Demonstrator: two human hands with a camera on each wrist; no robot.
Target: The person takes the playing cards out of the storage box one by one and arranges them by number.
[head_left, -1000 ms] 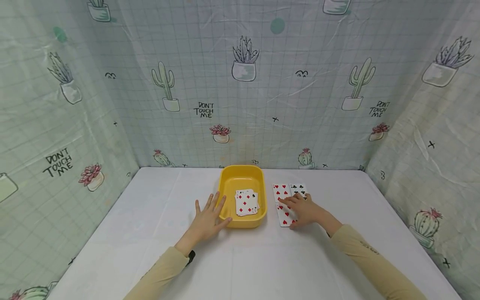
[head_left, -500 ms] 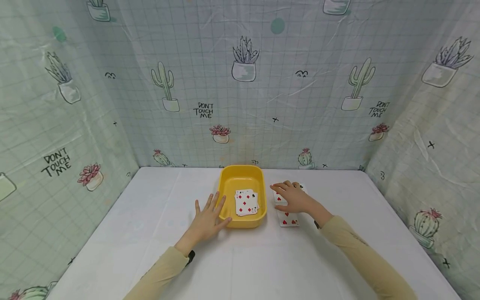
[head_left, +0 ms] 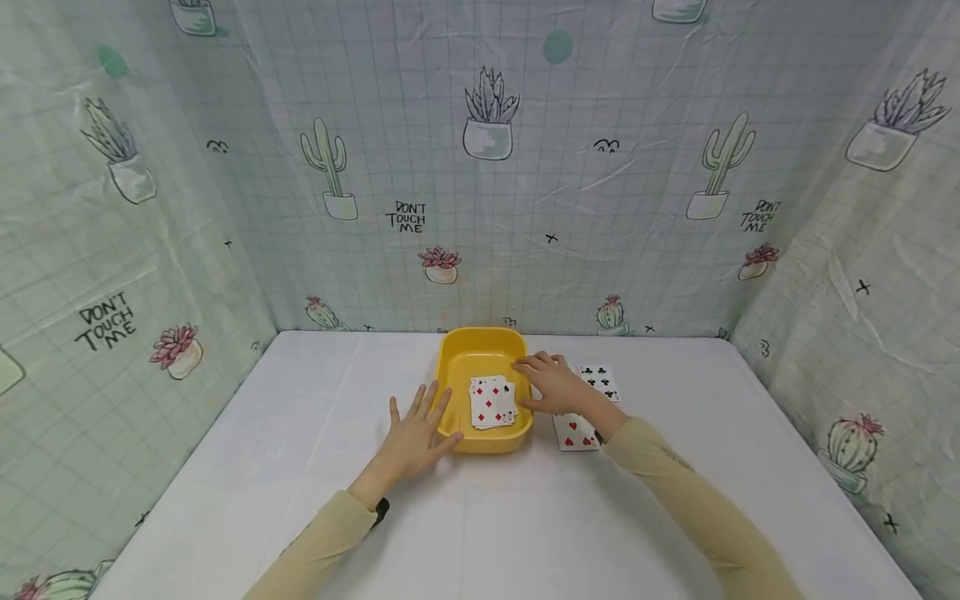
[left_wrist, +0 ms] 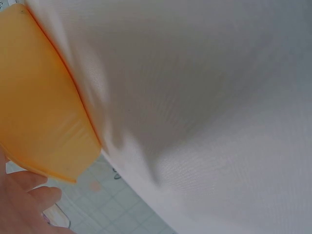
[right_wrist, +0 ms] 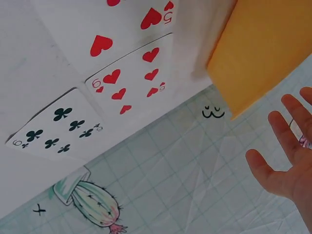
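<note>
My left hand lies with fingers spread at the near-left side of a yellow plastic tray, fingertips on its rim. In the left wrist view several fingers show beside the tray wall. My right hand is over the tray's right rim, its fingers extended and apart; nothing shows in them in the right wrist view. Inside the tray sits a small pile of playing cards, a five of diamonds on top. A six of clubs, five of hearts and six of hearts lie face up on the table.
A white cloth covers the table. Behind and on both sides hangs a pale green curtain printed with cacti. The loose cards lie just right of the tray, partly under my right hand and forearm.
My right hand has moved left and a little away from me, from above the loose cards to the tray's right rim. My left hand has stayed put.
</note>
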